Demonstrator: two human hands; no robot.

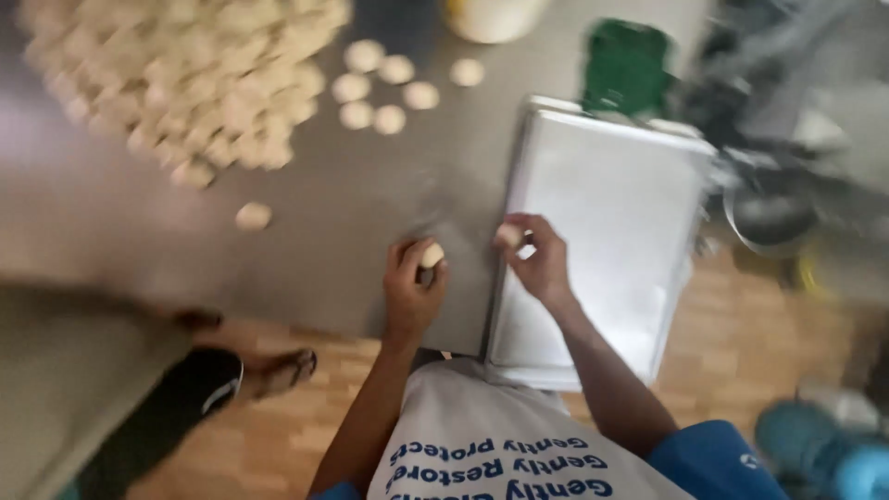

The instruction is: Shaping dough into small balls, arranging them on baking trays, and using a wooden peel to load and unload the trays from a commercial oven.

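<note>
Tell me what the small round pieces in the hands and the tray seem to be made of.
Round piece in left hand and piece in right hand: probably soft dough, pale beige and matte. Tray: likely metal, with a thin raised rim, lined with flat white paper; blur leaves this uncertain.

Whole head view is soft with motion blur, worst at the edges: the dough-ball pile (185, 79) top left smears into one pale mass, and the clutter top right is streaked and unreadable. Centre is sharpest, though the left hand (412, 292) and right hand (537, 259) are still fuzzy. Lighting is moderate, diffuse and warm. The white tray (611, 213) is near blown out, no surface detail. The grey tabletop (352, 213) shows only faint shadows.
</note>
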